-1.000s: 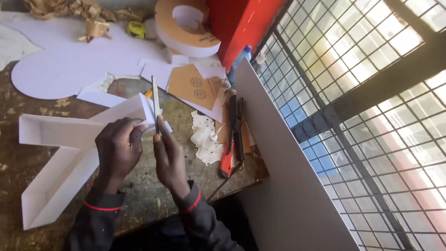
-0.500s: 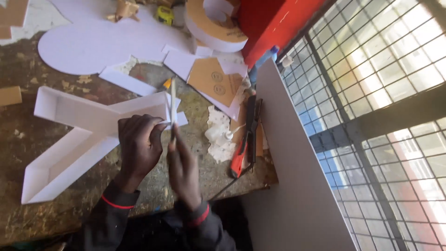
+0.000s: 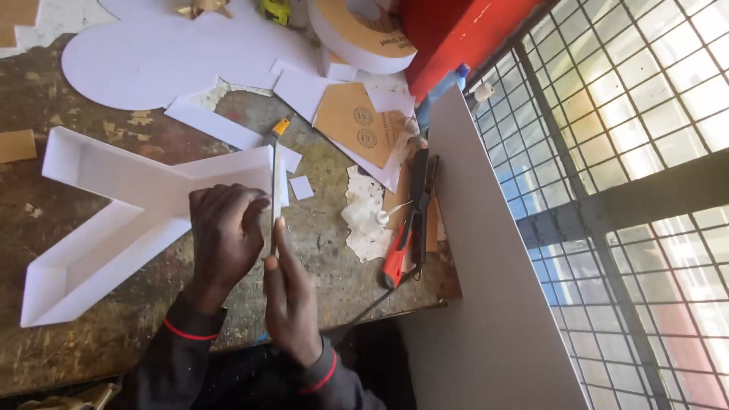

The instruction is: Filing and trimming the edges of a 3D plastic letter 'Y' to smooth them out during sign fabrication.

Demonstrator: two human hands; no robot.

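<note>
A large white letter-shaped tray of foam board [image 3: 114, 205] lies on a worn wooden workbench [image 3: 91, 334]. My left hand [image 3: 224, 235] grips the right end of one of its arms. My right hand [image 3: 292, 296] is just beside it, holding a thin utility knife [image 3: 275, 182] with a yellow tip upright against that same end wall. Both hands touch near the wall's edge.
A red-handled cutter [image 3: 406, 228] and a small white glue bottle [image 3: 364, 216] lie right of the hands. A grey board [image 3: 486, 288] leans at the bench's right edge by a window grille. White sheet offcuts [image 3: 175, 53], brown card [image 3: 357, 121] and a big tape roll [image 3: 364, 34] sit behind.
The view has shifted so the letter shape and hands sit lower and more central. The hands stay at the same end of the shape with the knife held upright.
</note>
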